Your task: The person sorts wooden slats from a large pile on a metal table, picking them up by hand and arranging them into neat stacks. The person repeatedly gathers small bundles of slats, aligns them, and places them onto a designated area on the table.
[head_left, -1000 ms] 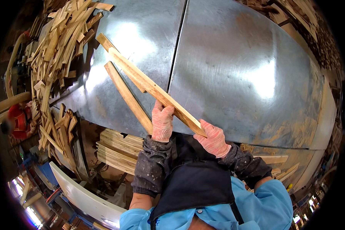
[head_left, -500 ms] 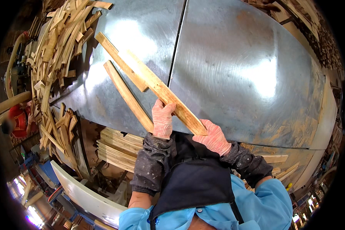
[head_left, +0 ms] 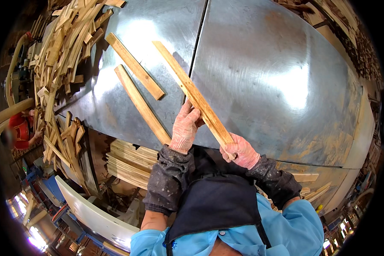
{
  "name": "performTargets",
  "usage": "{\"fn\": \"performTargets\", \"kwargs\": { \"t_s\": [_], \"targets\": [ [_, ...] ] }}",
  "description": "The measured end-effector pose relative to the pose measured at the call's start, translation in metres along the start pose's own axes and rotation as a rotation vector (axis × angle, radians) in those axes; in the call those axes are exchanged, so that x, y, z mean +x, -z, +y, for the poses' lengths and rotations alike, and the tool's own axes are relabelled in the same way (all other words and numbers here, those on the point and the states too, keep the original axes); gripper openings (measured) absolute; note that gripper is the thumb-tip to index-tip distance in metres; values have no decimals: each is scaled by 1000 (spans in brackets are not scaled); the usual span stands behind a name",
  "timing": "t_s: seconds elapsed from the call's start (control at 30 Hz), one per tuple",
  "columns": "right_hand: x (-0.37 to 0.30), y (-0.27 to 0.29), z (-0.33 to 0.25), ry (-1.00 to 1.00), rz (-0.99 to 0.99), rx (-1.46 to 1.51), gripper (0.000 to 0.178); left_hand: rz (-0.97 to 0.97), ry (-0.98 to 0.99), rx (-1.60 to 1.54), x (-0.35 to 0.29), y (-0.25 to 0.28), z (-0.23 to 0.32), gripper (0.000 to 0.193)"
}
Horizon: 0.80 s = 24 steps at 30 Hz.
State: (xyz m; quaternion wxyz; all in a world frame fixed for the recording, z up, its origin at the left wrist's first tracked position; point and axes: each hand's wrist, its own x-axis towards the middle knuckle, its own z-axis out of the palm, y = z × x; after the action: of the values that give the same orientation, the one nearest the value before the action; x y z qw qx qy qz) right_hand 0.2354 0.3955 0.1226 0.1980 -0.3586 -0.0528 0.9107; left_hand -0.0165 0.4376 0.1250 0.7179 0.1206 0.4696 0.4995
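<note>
A long, narrow wooden strip (head_left: 195, 94) slants over the metal table (head_left: 260, 64), its near end toward me. My right hand (head_left: 242, 152), in a pinkish knit glove, is closed round that near end. Along the strip's left side, my gloved left hand (head_left: 185, 128) grips it with thumb and fingers; some fingertips are hidden beneath. Two more wooden pieces lie on the metal to the left: a shorter board (head_left: 135, 66) and a slightly curved strip (head_left: 141, 104), whose near end reaches close to my left wrist.
A large heap of loose wood offcuts (head_left: 64, 55) covers the table's left edge. Below the near edge sits a stack of wooden strips (head_left: 131, 164). A person in red (head_left: 21, 130) is at the far left. A dark seam (head_left: 197, 42) crosses the metal surface.
The held strip has swung right and turned onto a narrower side, apart from the shorter board it overlapped. My left hand has shifted its fingers along the strip's edge.
</note>
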Motion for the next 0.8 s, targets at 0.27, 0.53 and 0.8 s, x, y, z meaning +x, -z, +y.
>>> {"fn": "performTargets", "kwargs": {
  "t_s": [0.27,0.53,0.8],
  "targets": [
    [-2,-21,1,89,120,-197,57,82,64,39,2,-4,-6,55],
    [-2,-27,6,190,146,-359,63,206,127,328,3,-4,-5,35],
    [-4,-24,-1,150,97,-320,61,189,91,373,-1,-6,-1,32]
  ]
}}
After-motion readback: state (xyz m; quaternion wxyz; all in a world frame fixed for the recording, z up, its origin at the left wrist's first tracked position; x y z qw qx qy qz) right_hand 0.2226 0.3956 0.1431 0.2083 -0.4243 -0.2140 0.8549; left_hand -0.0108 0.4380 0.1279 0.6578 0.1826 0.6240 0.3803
